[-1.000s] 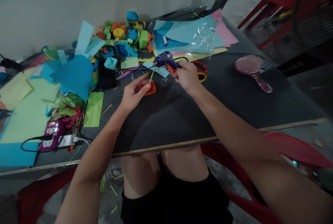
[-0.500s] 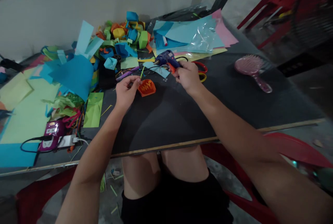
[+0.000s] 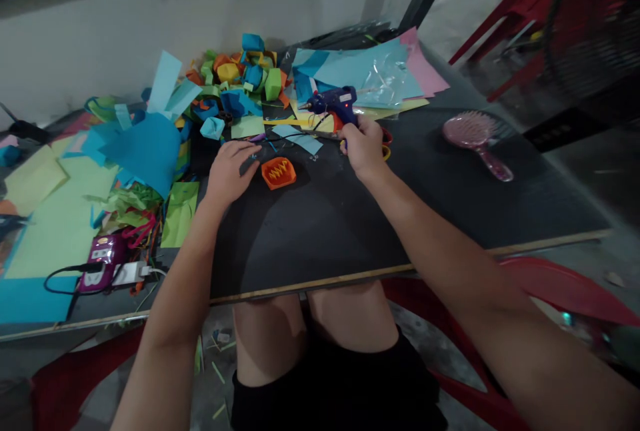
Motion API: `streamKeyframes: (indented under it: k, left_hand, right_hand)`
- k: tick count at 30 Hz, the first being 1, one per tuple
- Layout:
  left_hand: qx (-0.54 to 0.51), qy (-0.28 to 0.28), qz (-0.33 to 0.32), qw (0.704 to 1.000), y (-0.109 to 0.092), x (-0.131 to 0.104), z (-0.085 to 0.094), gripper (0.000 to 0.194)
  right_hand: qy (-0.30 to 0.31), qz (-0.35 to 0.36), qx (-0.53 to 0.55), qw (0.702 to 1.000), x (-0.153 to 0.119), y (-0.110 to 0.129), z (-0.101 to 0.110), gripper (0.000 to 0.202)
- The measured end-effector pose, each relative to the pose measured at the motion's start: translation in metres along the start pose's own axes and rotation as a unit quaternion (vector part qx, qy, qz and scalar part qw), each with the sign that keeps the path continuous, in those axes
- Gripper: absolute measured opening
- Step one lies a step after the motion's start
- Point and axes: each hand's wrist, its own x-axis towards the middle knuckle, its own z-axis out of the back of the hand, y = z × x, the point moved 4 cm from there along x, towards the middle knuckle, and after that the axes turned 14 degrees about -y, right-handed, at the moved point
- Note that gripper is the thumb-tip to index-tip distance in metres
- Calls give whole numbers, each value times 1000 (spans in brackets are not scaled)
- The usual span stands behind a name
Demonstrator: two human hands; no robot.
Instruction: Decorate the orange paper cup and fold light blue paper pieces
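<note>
My right hand (image 3: 362,143) is wrapped round the handle of a dark blue glue gun (image 3: 336,103), its nozzle pointing left. An orange bit shows just below the gun, close to my fingers. To the left, my left hand (image 3: 231,167) is low over the table, fingers apart, with nothing visible in it. Beside its fingertips sits a small orange paper tray (image 3: 271,181) with a yellow zigzag strip inside. Light blue paper (image 3: 299,140) lies behind the tray. Red and yellow scissor handles (image 3: 386,144) are partly hidden behind my right hand.
Folded colourful paper pieces (image 3: 229,73) are heaped at the back. Blue sheets (image 3: 370,61) in clear plastic lie behind the gun. A pink hairbrush (image 3: 473,132) rests at right. At left are a blue paper cone (image 3: 150,144), a purple power socket (image 3: 106,259) and cords.
My left hand has opened and moved slightly left; the green strip it pinched is no longer visible. The glue gun has tipped up more level in my right hand.
</note>
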Motion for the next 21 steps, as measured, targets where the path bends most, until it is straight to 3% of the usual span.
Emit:
streamKeyframes:
  k: [4, 10, 15, 21]
  left_hand:
    - [-48, 77, -32, 995, -11, 4, -7, 27]
    - [-4, 149, -61, 987, -29, 9, -7, 28]
    - [39, 160, -54, 985, -29, 14, -6, 37]
    - [126, 146, -11, 981, -28, 16, -9, 27]
  right_hand:
    - [-59, -31, -13, 998, -2, -3, 1, 8]
    - [-31, -29, -74, 996, -11, 9, 0, 10]
    - [-33, -29, -92, 995, -14, 18, 2, 11]
    - [-29, -25, -92, 995, -14, 17, 1, 10]
